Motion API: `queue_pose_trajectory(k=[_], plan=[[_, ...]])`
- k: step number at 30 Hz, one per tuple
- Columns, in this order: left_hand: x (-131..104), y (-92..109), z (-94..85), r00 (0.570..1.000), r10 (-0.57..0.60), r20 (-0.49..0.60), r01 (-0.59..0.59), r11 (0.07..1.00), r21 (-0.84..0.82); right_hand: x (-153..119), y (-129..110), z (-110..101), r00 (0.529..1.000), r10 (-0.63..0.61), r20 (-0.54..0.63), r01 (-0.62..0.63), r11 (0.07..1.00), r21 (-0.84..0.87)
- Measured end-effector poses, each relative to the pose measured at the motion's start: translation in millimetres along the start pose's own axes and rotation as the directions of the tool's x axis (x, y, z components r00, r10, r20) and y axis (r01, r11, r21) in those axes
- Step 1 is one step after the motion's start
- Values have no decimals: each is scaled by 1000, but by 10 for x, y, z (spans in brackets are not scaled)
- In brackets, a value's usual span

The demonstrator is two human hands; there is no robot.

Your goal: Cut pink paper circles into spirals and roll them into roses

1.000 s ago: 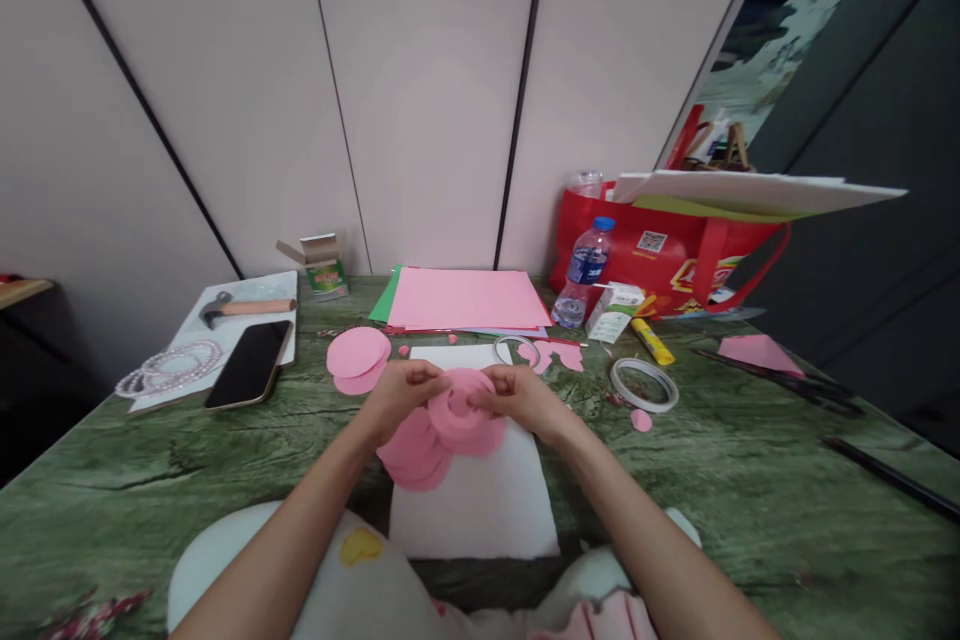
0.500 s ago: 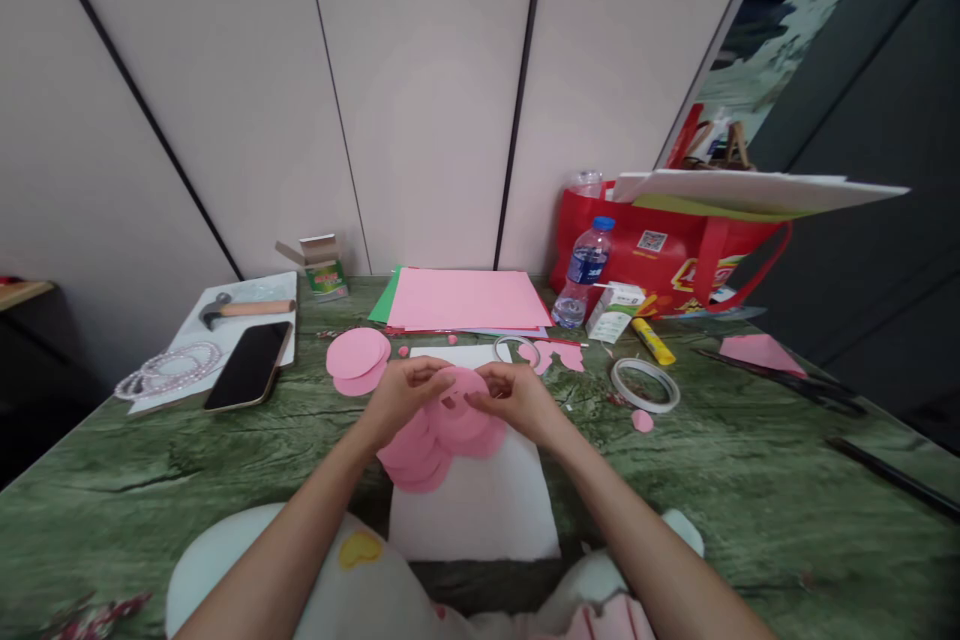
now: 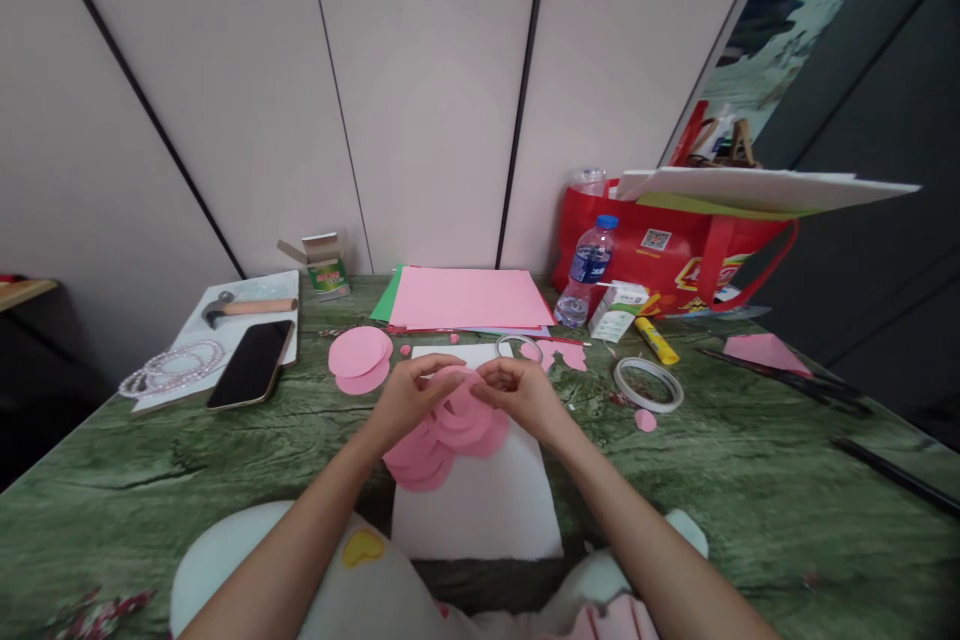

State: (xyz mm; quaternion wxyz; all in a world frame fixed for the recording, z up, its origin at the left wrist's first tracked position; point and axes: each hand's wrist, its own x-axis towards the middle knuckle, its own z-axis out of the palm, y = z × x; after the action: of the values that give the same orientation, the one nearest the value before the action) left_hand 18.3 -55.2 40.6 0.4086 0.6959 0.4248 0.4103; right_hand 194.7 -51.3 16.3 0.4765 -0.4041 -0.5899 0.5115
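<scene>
Between my two hands is a pink paper circle [image 3: 459,406], curved and bent near its top. My left hand [image 3: 417,396] pinches its left edge with thumb and fingers. On the other side, my right hand [image 3: 519,398] grips the right edge the same way. Below it, overlapping pink paper discs [image 3: 421,468] lie on the upper left part of a white sheet [image 3: 480,520]. Whether the held circle touches the discs under it, I cannot tell. Two loose pink discs [image 3: 358,354] lie on the table beyond my left hand.
Left stand a phone [image 3: 251,365], a hammer [image 3: 255,307], beads [image 3: 172,370] and a small box [image 3: 326,265]. Behind lies pink paper [image 3: 469,298]. Right are tape [image 3: 649,386], a glue stick [image 3: 657,341], a bottle [image 3: 586,275], a carton [image 3: 619,310], a red bag [image 3: 660,250] and scissors [image 3: 795,380].
The top of the pink circle has bent, and its dark opening looks different. My hands stay at its edges. The whole view has shifted slightly.
</scene>
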Motion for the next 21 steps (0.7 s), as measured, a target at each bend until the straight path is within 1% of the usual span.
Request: queue_pose_trajectory(k=[3, 5, 7, 10, 14, 16, 18, 21], plan=[[-20, 14, 7, 998, -19, 59, 18, 1000, 23, -13, -11, 9, 999, 24, 33, -24, 1000, 3], [-31, 22, 20, 997, -14, 77, 12, 1000, 17, -15, -12, 9, 999, 27, 39, -28, 1000, 11], [-39, 31, 38, 998, -14, 53, 14, 1000, 1, -17, -15, 15, 999, 25, 45, -26, 999, 27], [-42, 39, 59, 999, -45, 2, 45, 999, -22, -27, -42, 43, 998, 43, 51, -46, 998, 49], [-21, 36, 52, 996, -26, -86, 22, 999, -46, -46, -110, 67, 997, 69, 32, -72, 993, 90], [-8, 35, 41, 992, -37, -123, 29, 997, -69, -50, -135, 56, 996, 86, 22, -88, 988, 128], [-1, 39, 34, 990, -71, -122, 59, 993, -105, -48, -142, 36, 994, 105, 22, -107, 981, 163], [-4, 49, 35, 993, -93, -73, 82, 987, -137, -45, -130, 17, 993, 114, 43, -121, 966, 230]])
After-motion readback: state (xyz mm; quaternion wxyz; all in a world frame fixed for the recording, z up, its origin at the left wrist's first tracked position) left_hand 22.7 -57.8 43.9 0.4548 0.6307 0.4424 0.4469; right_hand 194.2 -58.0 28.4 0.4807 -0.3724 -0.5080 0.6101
